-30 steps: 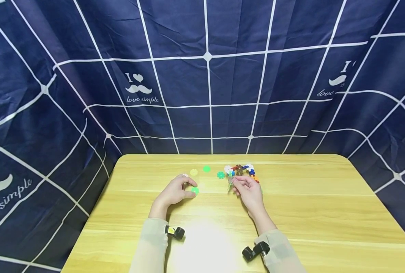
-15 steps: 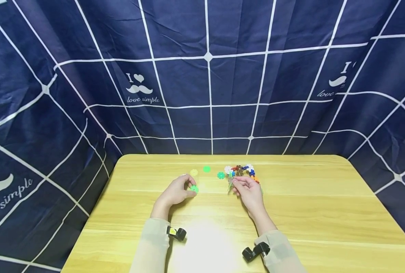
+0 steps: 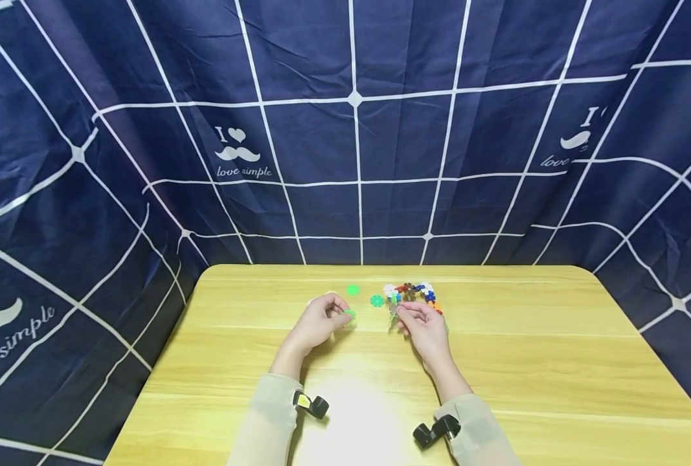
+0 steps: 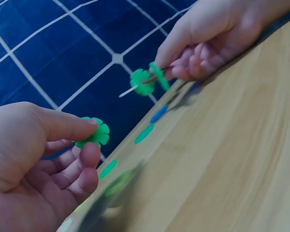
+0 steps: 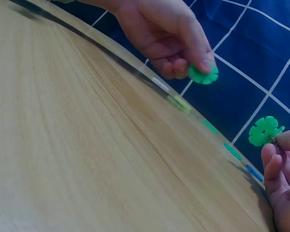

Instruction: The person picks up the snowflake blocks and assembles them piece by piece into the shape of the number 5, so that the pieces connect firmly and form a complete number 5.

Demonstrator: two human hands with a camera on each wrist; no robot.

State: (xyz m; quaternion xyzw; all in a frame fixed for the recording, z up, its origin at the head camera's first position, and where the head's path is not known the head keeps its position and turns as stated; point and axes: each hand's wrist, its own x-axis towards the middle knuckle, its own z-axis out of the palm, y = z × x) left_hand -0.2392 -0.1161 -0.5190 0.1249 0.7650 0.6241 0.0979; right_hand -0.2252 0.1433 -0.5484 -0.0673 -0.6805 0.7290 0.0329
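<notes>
Green discs (image 4: pixel 141 82) were threaded on a cord (image 4: pixel 128 91) pinched by the right hand (image 3: pixel 429 325); above the tabletop (image 3: pixel 514 362), a flower disc (image 4: pixel 101 133) was pinched by fingers of the left hand (image 3: pixel 322 318). Two loose discs (image 3: pixel 377 300) were spaced farther back, and a coloured chain (image 3: pixel 408 287) was partly hidden by the right hand.

Hands (image 3: pixel 320 320): two showed
Green disc (image 4: pixel 102 134) in left fingers (image 4: pixel 89 154): one was pinched
Green discs (image 4: pixel 142 76) at right fingers (image 4: pixel 196 66): two were held
Loose green discs (image 3: pixel 353 290): two lay
Wrist cameras (image 3: pixel 318 407): two showed
</notes>
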